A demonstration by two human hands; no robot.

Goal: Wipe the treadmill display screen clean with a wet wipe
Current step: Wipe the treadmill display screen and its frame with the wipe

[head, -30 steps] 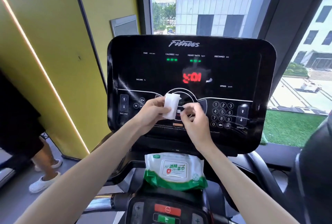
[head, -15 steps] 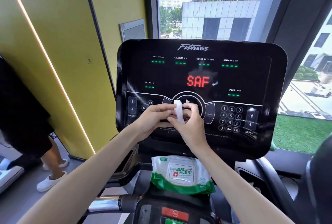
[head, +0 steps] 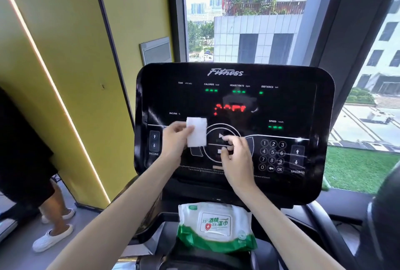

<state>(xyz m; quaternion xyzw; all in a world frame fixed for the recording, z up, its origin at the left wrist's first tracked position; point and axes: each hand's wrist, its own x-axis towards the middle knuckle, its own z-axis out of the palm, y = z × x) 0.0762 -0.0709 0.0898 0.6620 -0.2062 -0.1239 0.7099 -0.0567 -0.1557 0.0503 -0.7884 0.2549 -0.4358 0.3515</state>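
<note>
The black treadmill display screen fills the middle of the view, with red digits and green lights lit. My left hand pinches a folded white wet wipe in front of the screen's left-centre, just left of the round start button. My right hand hovers before the round button with fingers loosely curled and holds nothing. The green and white wet wipe pack lies on the tray below the screen.
A yellow wall with a lit strip stands to the left. A person's legs in white shoes are at the lower left. Windows lie behind the console. A dark handrail runs at the lower right.
Both hands held the wipe together in front of the round button. Now my right hand has let go, and my left hand has carried the wipe to the left and up.
</note>
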